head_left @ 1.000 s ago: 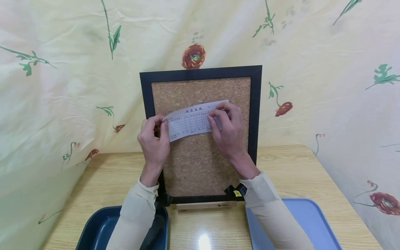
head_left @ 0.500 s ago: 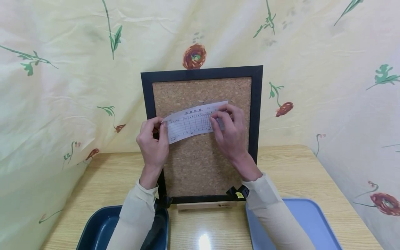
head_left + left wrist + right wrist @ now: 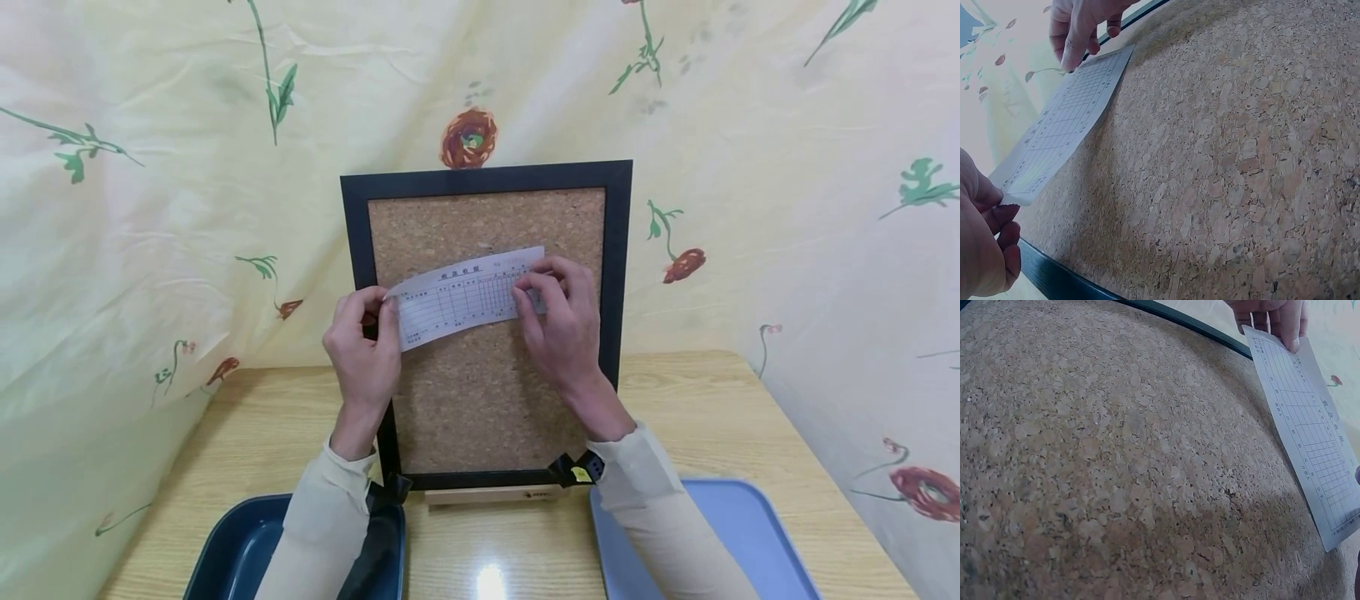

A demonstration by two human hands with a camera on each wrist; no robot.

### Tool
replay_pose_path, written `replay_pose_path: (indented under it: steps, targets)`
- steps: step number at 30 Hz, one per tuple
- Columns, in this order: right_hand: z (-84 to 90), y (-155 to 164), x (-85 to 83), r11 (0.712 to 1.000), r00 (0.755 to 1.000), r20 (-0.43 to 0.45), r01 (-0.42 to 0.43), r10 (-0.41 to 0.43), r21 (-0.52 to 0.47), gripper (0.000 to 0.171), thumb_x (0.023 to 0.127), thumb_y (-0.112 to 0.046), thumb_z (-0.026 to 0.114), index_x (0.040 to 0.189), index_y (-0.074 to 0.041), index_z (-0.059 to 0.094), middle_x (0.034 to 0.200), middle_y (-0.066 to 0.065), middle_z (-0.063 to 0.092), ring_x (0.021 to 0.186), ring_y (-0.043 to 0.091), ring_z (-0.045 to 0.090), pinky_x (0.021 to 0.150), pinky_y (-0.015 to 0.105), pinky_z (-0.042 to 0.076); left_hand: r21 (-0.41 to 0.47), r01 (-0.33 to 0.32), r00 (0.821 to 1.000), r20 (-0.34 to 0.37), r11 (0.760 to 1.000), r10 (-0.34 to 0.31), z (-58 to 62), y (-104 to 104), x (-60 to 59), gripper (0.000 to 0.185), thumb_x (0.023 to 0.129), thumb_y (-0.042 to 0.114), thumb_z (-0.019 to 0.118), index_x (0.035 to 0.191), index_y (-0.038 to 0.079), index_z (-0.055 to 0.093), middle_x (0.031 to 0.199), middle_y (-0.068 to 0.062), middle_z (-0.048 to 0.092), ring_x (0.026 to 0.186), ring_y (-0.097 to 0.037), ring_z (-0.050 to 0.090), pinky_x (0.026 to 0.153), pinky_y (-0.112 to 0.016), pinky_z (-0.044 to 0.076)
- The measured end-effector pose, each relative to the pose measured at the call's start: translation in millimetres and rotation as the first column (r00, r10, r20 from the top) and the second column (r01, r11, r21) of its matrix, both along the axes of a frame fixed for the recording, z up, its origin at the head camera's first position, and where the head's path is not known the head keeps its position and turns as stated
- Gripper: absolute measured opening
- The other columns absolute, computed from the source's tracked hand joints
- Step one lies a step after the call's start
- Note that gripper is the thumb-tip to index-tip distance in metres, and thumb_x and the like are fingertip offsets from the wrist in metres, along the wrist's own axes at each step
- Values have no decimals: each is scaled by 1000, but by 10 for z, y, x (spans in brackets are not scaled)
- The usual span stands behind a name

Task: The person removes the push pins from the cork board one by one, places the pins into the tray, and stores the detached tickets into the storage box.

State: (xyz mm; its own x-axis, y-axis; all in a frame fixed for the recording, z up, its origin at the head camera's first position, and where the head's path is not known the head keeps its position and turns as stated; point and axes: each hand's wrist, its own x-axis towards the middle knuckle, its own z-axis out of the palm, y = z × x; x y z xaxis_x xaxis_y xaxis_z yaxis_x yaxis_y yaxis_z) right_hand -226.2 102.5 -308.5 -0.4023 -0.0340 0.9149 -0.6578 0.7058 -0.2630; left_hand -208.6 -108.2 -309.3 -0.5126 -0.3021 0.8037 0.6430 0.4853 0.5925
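Observation:
A white printed receipt slip (image 3: 459, 292) with a ruled grid hangs at a slant in front of a cork board (image 3: 472, 392). My left hand (image 3: 363, 346) pinches its left edge between thumb and fingers; the left wrist view shows the slip (image 3: 1063, 119) standing off the cork (image 3: 1229, 150) here. Over the slip's right end is my right hand (image 3: 564, 325), thumb and index fingertips close together in front of the grid. Whether they pinch anything, I cannot tell. In the right wrist view my left thumb (image 3: 1291, 340) lies on the slip's far end.
A black frame (image 3: 487, 178) surrounds the board, which stands on a wooden base (image 3: 491, 496) on the wood-grain table (image 3: 697, 392). A dark blue tray (image 3: 225, 546) is at front left, a light blue tray (image 3: 738, 517) at front right. Floral cloth (image 3: 750, 125) hangs behind.
The slip has shifted slightly down and left with my left hand. My right hand has slid a little right and down along the slip, exposing more of its grid.

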Motion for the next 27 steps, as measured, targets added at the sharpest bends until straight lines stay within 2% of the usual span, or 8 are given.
replay_pose_path:
  steps: [7, 14, 27]
  targets:
    - [-4, 6, 4, 1000, 1000, -5, 1, -1, -7, 12, 94, -7, 68, 95, 5, 68, 115, 20, 58, 99, 32, 50, 80, 39, 40, 1, 2, 1000, -4, 1000, -2, 7, -9, 5, 10, 93, -3, 61, 91, -10, 67, 78, -24, 66, 76, -26, 55, 69, -23, 42]
    - [-8, 18, 14, 1000, 1000, -2, 3, -3, -8, 12, 94, -8, 67, 94, 4, 68, 114, 20, 59, 99, 32, 50, 79, 39, 40, -17, 10, 1000, 7, 1000, -10, 5, -37, 19, 10, 93, -4, 60, 91, -12, 67, 78, -25, 66, 77, -22, 53, 70, -24, 41]
    - [-53, 34, 29, 1000, 1000, -11, 2, -2, -8, 11, 94, -6, 67, 93, 5, 68, 111, 20, 59, 95, 32, 50, 77, 39, 39, -43, -9, 1000, 14, 999, 9, -2, -79, 49, 9, 93, -4, 61, 92, -10, 67, 78, -23, 66, 76, -24, 53, 68, -27, 42]
